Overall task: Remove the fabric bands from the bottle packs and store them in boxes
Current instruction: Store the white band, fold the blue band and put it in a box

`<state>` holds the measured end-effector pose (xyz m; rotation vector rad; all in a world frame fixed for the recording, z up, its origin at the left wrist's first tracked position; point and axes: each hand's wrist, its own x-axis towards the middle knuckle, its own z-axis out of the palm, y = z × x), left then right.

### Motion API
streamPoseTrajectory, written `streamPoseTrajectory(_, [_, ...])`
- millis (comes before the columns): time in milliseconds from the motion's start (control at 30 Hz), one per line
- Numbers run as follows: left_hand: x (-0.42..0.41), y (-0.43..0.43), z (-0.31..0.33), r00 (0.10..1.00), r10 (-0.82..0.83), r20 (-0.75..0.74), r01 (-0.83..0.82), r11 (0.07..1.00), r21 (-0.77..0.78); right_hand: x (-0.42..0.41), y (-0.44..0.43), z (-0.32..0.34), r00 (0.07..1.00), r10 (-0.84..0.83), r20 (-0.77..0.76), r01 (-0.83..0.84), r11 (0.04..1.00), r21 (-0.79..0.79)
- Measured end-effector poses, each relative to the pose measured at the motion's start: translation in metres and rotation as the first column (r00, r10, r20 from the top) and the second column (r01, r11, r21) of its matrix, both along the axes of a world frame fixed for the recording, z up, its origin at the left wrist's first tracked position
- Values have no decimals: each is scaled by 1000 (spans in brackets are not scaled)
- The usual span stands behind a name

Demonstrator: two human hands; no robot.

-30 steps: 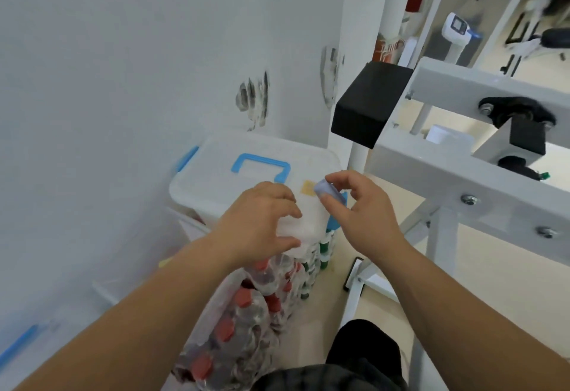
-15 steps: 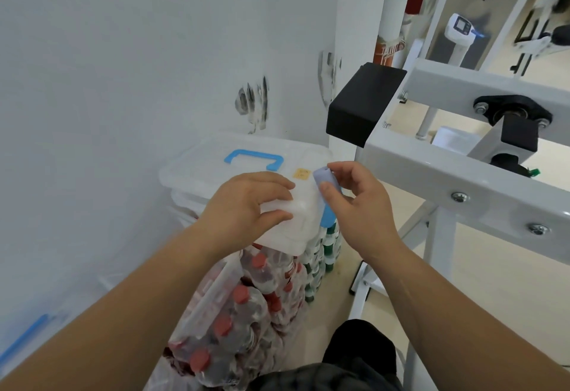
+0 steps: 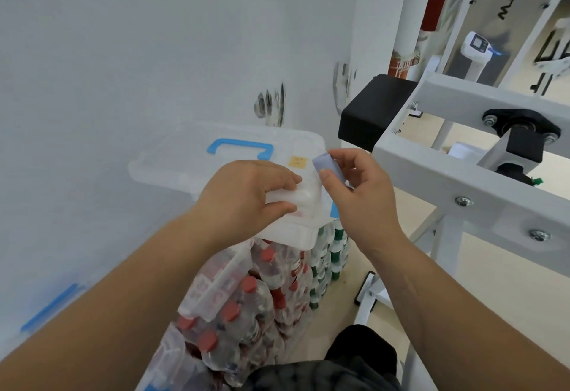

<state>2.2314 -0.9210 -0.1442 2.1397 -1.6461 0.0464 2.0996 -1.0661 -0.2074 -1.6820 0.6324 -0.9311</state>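
A clear plastic storage box (image 3: 172, 162) with a blue handle (image 3: 240, 147) rests on stacked bottle packs. My left hand (image 3: 246, 199) grips the near right corner of its lid, thumb under the edge and fingers on top. My right hand (image 3: 364, 202) pinches a small rolled lavender fabric band (image 3: 325, 164) between thumb and fingers, just right of that corner and above the lid. Shrink-wrapped packs of red-capped bottles (image 3: 246, 298) and green-capped bottles (image 3: 328, 249) stand below the box.
A white wall runs close on the left. A white metal frame (image 3: 462, 181) with a black block (image 3: 373, 113) juts in from the right, near my right hand. Another clear box with a blue latch (image 3: 49, 307) sits at lower left. Beige floor lies beyond.
My left hand has closed more firmly on the lid's corner. My right hand with the band has stayed beside it, shifting slightly up against the lid's edge.
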Motion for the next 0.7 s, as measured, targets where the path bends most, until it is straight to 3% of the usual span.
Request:
streamPoseTrajectory(233, [-27,44,-11,979,178,102,-186,980,70,20,15,-6,980,194,35,-197,976,97])
streamPoseTrajectory(433, [-60,32,-19,940,271,208,-301,945,129,28,18,-12,899,437,22,-437,892,113])
streamPoseTrajectory(700, [-32,79,-41,873,484,61,-485,849,207,68,45,-29,825,563,-42,-549,818,173])
